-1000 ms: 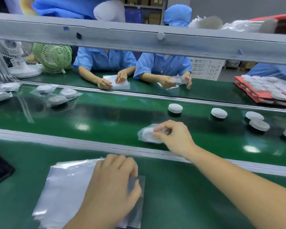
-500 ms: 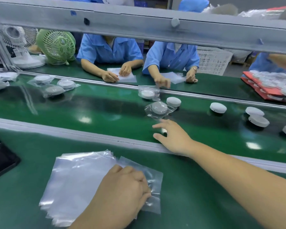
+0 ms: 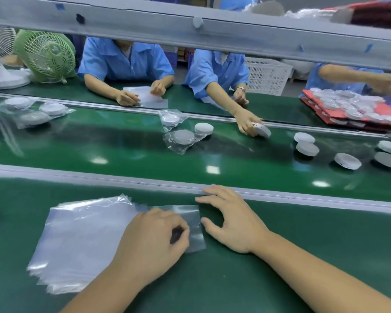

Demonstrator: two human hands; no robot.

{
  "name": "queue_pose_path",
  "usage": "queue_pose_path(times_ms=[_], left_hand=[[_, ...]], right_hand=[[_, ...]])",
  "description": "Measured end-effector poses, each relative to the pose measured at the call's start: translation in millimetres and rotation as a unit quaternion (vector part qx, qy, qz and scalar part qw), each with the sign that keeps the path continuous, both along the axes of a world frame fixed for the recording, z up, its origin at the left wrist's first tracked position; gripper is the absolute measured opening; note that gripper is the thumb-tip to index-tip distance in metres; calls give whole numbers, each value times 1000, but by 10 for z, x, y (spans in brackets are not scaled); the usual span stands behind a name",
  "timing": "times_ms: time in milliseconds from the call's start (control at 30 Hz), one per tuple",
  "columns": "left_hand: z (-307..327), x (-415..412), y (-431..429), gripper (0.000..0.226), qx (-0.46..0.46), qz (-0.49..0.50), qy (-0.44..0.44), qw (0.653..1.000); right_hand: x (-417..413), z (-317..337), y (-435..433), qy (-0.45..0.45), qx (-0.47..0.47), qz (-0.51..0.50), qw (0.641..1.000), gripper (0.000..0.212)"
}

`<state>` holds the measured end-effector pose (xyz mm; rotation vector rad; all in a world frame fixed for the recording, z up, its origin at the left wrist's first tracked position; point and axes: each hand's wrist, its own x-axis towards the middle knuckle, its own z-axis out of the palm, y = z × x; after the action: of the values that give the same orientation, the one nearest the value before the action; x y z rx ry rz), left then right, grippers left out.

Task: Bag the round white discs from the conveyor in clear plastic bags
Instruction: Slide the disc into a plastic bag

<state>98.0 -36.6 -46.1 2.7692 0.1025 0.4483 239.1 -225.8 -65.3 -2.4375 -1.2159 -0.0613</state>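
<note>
A stack of clear plastic bags (image 3: 81,236) lies on the green bench in front of me. My left hand (image 3: 154,240) rests on its right part, fingers curled, pinching the top bag (image 3: 194,224) and pulling it sideways off the stack. My right hand (image 3: 233,220) hovers with spread fingers just right of that bag's edge, holding nothing. On the conveyor (image 3: 122,154) lie a bagged disc (image 3: 183,138), a second bagged disc (image 3: 171,119) and a bare white disc (image 3: 204,128). Several bare discs (image 3: 307,148) sit further right.
A grey rail (image 3: 99,176) separates my bench from the belt. Three bagged discs (image 3: 32,109) lie at far left. Workers in blue sit opposite; one person's hand (image 3: 248,124) grips a disc on the belt. A red tray of discs (image 3: 352,107), two fans and an overhead beam are behind.
My right hand let go of the bagged disc on the belt and drew back to the bench beside the bags. My left hand slid one bag rightward off the stack.
</note>
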Motion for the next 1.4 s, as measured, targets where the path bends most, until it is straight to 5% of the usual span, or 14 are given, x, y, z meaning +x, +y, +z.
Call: queue_pose_path(times_ms=[300,400,567,767,1167,1400], left_hand=[[60,140,-28,29,62,-50,48,996],[54,125,6,27,51,-40,13,998],[-135,-19,124,35,46,-65,-84,993],[-203,-25,72,35,64,-83,-91,990],[168,346,28,29,59,-73,71,993],[-199,333,-105,25,46,-70,-33,996]], right_hand=[[147,-40,-183,-53,88,-90,991,36],[530,19,-639,-113,30,-209,971,34],[1045,15,-1575,4,-113,-393,913,49],[943,-55,-1647,22,-127,-357,925,58],[705,-95,-1279,21,-121,-270,955,66],[687,-90,-1319,29,-83,-274,958,62]])
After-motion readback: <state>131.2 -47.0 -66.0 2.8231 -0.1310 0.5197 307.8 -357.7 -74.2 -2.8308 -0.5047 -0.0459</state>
